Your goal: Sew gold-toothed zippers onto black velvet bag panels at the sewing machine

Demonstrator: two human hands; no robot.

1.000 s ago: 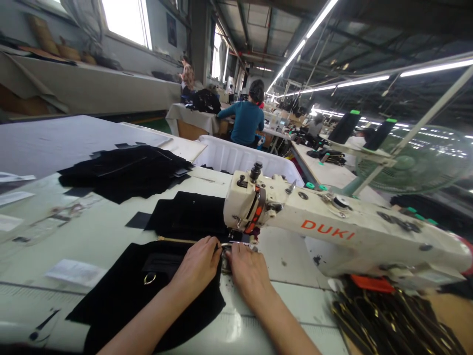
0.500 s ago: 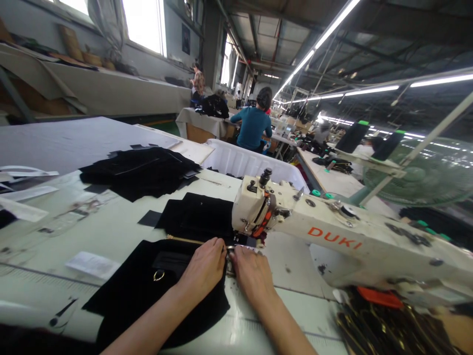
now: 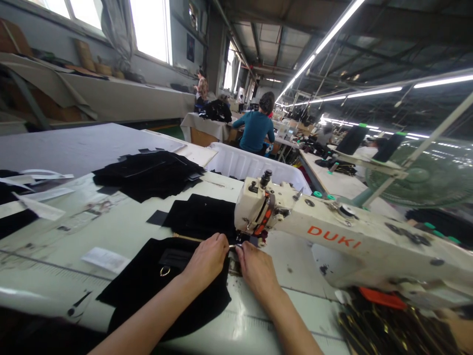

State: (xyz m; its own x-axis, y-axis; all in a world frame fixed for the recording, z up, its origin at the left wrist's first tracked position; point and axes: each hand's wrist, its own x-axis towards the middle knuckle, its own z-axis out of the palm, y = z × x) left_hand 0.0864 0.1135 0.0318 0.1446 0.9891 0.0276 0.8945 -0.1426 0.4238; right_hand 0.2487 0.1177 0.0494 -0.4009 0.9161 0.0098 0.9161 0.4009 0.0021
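My left hand rests with curled fingers on a black fabric piece that carries a small metal ring and a gold zipper. My right hand is beside it, fingers pinched on the zipper end just in front of the needle of the white DUKI sewing machine. Both hands press the fabric at the presser foot. A second black piece lies behind the needle.
A stack of black fabric lies at the back left, with paper labels on the table. A white bin stands behind the machine, a fan at right. Dark zippers are heaped at lower right. A person in a teal top sits ahead.
The view has shifted a little to the left and down. My hands have stayed at the needle and edged slightly closer to the presser foot.
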